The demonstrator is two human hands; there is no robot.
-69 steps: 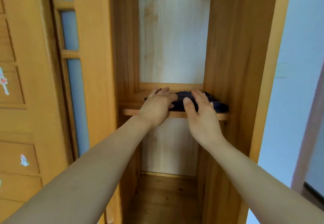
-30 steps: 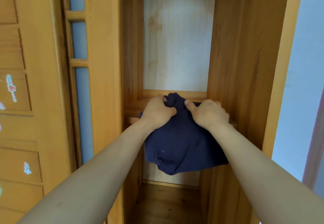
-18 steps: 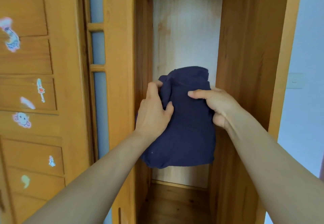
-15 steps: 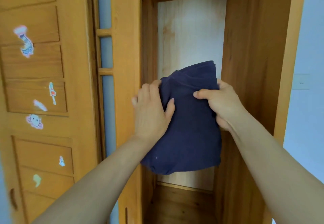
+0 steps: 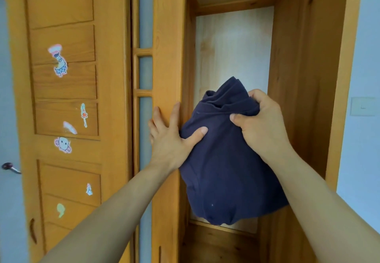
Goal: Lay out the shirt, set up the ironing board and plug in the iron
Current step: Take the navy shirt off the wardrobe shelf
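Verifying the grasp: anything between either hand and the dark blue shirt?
Nothing visible. The right hand grips the bunched top of the dark blue cloth shirt directly; the left hand lies flat on the orange wooden door, thumb touching the shirt.

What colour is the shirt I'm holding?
Plain dark navy blue shirt, clear in the head view.
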